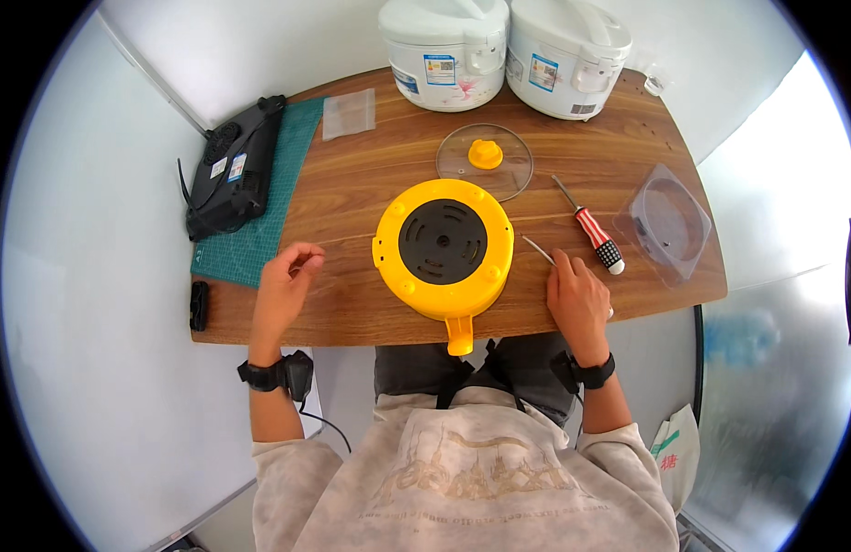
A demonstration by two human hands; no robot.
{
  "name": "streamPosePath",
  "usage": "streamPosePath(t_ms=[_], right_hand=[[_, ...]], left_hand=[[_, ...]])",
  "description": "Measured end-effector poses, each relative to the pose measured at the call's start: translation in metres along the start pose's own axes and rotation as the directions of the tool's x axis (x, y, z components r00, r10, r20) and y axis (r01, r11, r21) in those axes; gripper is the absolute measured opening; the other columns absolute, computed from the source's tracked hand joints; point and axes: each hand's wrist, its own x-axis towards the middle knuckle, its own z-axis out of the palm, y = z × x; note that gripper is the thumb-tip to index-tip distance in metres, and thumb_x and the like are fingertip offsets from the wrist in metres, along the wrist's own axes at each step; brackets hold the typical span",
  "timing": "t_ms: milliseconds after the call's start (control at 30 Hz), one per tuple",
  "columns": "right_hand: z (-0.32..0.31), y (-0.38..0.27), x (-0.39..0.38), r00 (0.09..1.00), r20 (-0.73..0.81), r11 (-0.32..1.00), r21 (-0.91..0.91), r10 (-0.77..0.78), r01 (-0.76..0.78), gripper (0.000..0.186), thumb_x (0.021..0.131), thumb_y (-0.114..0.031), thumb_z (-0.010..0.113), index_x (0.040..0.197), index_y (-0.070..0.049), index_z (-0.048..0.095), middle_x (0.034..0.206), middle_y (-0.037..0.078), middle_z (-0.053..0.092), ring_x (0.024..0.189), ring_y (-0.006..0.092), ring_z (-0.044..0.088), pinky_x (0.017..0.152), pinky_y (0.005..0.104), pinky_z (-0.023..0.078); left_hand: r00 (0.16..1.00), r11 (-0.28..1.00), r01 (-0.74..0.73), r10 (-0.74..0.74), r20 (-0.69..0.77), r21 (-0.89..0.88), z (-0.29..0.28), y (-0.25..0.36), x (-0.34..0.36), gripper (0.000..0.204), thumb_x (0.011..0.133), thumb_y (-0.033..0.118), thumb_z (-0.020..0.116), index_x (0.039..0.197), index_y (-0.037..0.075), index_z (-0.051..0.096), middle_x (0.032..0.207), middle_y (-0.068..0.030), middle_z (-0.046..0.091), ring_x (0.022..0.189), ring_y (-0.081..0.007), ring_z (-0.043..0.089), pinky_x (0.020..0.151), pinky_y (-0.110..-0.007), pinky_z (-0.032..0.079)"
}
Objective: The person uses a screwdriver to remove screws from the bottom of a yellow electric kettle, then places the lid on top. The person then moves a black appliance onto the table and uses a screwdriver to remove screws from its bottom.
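Observation:
A yellow electric pot [409,287] lies upside down at the middle of the table's near side, its black slotted base plate [443,241] facing up and its handle [459,335] pointing toward me. To its left, apart from it, my left hand [289,279] hovers with thumb and fingers pinched together; whatever may be between them is too small to make out. On the pot's right, my right hand [579,299] is closed around a screwdriver [538,249]. Its thin metal shaft points to the far left, and most of the handle is hidden under my palm.
A red, white and black screwdriver [597,238] lies beyond my right hand, beside a clear plastic tray [672,241]. Behind the pot are a glass lid [456,166] and two white rice cookers [445,55]. At left, a black appliance [237,170] rests on a green cutting mat [276,216].

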Motion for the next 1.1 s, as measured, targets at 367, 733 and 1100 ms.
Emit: streamPosePath(t_ms=[367, 733, 1100], right_hand=[[0.006, 0.003, -0.002, 1.000, -0.009, 1.000, -0.024, -0.005, 0.005, 0.027, 0.088, -0.014, 0.066, 0.114, -0.009, 0.064, 0.083, 0.007, 0.060, 0.072, 0.0247, 0.066, 0.063, 0.0372, 0.054], [0.001, 0.001, -0.002, 1.000, -0.009, 0.999, -0.034, -0.010, 0.009, 0.025, 0.087, -0.014, 0.066, 0.112, -0.007, 0.065, 0.082, 0.006, 0.059, 0.076, 0.0218, 0.065, 0.065, 0.0352, 0.054], [0.000, 0.000, -0.002, 1.000, -0.016, 1.000, -0.029, -0.013, 0.012, 0.025, 0.088, -0.013, 0.065, 0.111, -0.007, 0.065, 0.081, 0.006, 0.058, 0.077, 0.0209, 0.065, 0.065, 0.0343, 0.053]], left_hand=[[0.875, 0.973, -0.215, 0.154, 0.458, 0.085, 0.034, 0.148, 0.027, 0.016, 0.100, 0.012, 0.062, 0.109, 0.001, 0.069, 0.095, -0.0068, 0.072, 0.084, -0.0143, 0.067, 0.078, -0.025, 0.052], [0.870, 0.879, -0.437, 0.359, 0.338, 0.189, 0.060, 0.142, 0.037, 0.017, 0.098, 0.015, 0.063, 0.107, 0.003, 0.072, 0.099, -0.0138, 0.074, 0.088, -0.0275, 0.070, 0.079, -0.034, 0.054], [0.828, 0.768, -0.559, 0.495, 0.264, 0.313, 0.073, 0.131, 0.026, 0.014, 0.094, 0.013, 0.066, 0.101, 0.004, 0.074, 0.099, -0.0095, 0.072, 0.091, -0.0272, 0.067, 0.081, -0.035, 0.054]])
